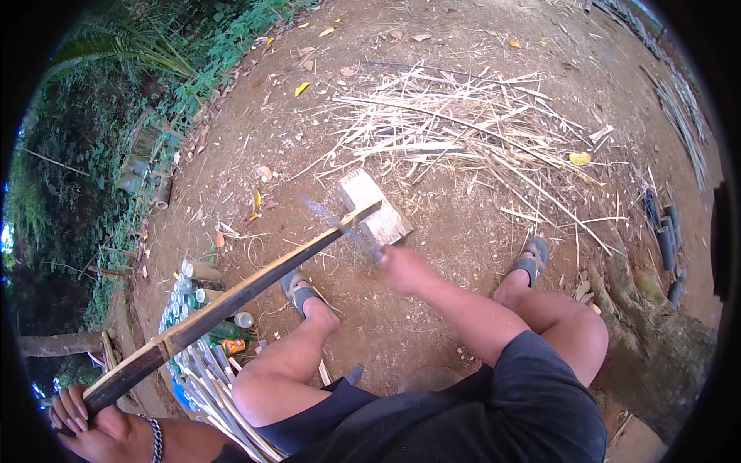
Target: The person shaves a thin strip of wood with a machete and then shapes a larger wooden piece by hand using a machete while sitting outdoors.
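1. Dirt ground (270, 139), pale strips (463, 123) piled upper centre.
2. Left hand (89, 424), lower left, clamped on bamboo strip (224, 309) reaching centre.
3. Right hand (405, 270), centre, wrapped round blurred knife (369, 245) near strip's far end.

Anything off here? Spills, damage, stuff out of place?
Mostly the pile of pale strips beyond the wooden block: crisscrossed and strewn loose, so it looks untidy. No spill or clear breakage shows. The blade in the right hand is too blurred to check for damage.
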`<state>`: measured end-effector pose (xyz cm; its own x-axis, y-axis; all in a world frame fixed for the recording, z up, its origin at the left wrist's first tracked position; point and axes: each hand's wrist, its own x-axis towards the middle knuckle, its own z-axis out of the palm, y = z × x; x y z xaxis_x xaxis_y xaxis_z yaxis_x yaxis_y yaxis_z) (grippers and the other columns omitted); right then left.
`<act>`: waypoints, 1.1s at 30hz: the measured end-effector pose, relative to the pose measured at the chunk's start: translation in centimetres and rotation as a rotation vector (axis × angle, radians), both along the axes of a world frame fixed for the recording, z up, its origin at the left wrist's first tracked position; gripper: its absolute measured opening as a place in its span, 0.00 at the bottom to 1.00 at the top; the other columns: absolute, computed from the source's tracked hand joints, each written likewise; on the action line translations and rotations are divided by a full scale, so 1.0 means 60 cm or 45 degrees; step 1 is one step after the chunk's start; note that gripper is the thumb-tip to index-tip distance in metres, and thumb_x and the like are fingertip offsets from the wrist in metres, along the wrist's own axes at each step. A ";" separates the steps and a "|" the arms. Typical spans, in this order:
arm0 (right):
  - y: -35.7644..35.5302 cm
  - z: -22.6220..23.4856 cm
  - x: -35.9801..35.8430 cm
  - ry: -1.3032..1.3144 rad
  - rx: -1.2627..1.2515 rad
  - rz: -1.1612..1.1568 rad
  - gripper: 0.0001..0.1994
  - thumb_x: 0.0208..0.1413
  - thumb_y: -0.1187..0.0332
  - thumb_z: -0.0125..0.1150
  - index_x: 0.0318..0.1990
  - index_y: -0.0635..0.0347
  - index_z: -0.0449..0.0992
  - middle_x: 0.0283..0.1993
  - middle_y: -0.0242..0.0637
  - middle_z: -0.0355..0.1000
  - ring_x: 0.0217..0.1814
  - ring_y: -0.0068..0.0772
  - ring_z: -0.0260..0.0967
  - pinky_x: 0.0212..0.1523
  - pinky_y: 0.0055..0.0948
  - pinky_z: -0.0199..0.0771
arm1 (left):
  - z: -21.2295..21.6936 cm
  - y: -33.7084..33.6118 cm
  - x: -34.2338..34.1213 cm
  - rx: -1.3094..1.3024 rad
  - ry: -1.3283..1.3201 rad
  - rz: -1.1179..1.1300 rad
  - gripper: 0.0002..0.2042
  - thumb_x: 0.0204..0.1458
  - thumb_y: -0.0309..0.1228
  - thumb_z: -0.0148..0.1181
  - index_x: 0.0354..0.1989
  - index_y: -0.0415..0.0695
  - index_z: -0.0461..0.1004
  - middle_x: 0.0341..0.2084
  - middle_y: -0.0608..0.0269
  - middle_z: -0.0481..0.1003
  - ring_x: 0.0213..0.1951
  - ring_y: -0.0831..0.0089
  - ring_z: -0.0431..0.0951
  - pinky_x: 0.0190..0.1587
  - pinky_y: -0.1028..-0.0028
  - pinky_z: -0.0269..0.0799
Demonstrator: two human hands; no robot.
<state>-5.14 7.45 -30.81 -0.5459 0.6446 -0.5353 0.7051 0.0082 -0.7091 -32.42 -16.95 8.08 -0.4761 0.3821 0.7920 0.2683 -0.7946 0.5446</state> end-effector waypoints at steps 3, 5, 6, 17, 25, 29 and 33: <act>-0.006 0.007 -0.012 0.048 0.009 0.035 0.15 0.64 0.65 0.45 0.52 0.62 0.69 0.42 0.50 0.74 0.43 0.43 0.75 0.46 0.42 0.76 | 0.007 -0.006 -0.009 -0.009 -0.030 -0.024 0.11 0.56 0.25 0.41 0.19 0.45 0.57 0.13 0.68 0.55 0.16 0.79 0.54 0.23 0.78 0.54; 0.012 -0.069 0.000 0.026 0.070 -0.101 0.15 0.63 0.65 0.46 0.52 0.62 0.69 0.43 0.51 0.75 0.44 0.46 0.75 0.47 0.43 0.75 | 0.008 0.008 -0.007 -0.011 -0.069 -0.015 0.12 0.58 0.27 0.40 0.20 0.45 0.57 0.14 0.68 0.55 0.17 0.79 0.54 0.24 0.78 0.54; 0.038 -0.156 0.030 0.009 0.134 -0.213 0.15 0.63 0.65 0.46 0.52 0.62 0.70 0.44 0.51 0.75 0.45 0.47 0.75 0.48 0.44 0.75 | 0.006 0.014 -0.002 -0.010 -0.097 -0.009 0.12 0.59 0.28 0.40 0.21 0.45 0.57 0.14 0.68 0.55 0.17 0.78 0.54 0.24 0.78 0.55; 0.092 -0.249 0.056 -0.393 0.123 -0.133 0.16 0.59 0.63 0.51 0.48 0.66 0.72 0.45 0.55 0.74 0.48 0.55 0.73 0.49 0.45 0.72 | 0.003 -0.001 -0.011 -0.063 -0.019 -0.046 0.20 0.66 0.43 0.34 0.25 0.44 0.58 0.16 0.67 0.54 0.18 0.78 0.55 0.24 0.79 0.55; 0.067 -0.233 0.050 -0.179 0.008 -0.295 0.15 0.60 0.62 0.49 0.43 0.66 0.74 0.42 0.57 0.75 0.46 0.55 0.73 0.47 0.45 0.72 | -0.005 0.004 -0.023 -0.003 -0.093 -0.331 0.20 0.56 0.47 0.55 0.30 0.41 0.63 0.17 0.69 0.59 0.21 0.77 0.61 0.30 0.75 0.61; 0.042 -0.129 0.041 -0.051 -0.039 -0.370 0.16 0.55 0.63 0.54 0.46 0.64 0.70 0.35 0.47 0.75 0.36 0.41 0.75 0.41 0.39 0.74 | -0.015 0.006 -0.045 0.052 -0.063 -0.403 0.21 0.49 0.44 0.66 0.37 0.44 0.62 0.25 0.70 0.65 0.31 0.76 0.67 0.41 0.71 0.63; -0.015 -0.039 0.011 0.091 -0.046 -0.427 0.14 0.58 0.63 0.52 0.46 0.62 0.70 0.35 0.47 0.74 0.37 0.43 0.74 0.40 0.41 0.73 | -0.027 0.020 -0.040 0.201 -0.080 0.021 0.21 0.49 0.51 0.64 0.31 0.44 0.70 0.33 0.63 0.68 0.36 0.71 0.67 0.38 0.70 0.65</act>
<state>-4.47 6.52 -33.12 -0.3438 0.7756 -0.5293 0.6131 -0.2416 -0.7522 -34.80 -15.72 6.45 -0.5320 0.2468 0.8099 0.2513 -0.8675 0.4294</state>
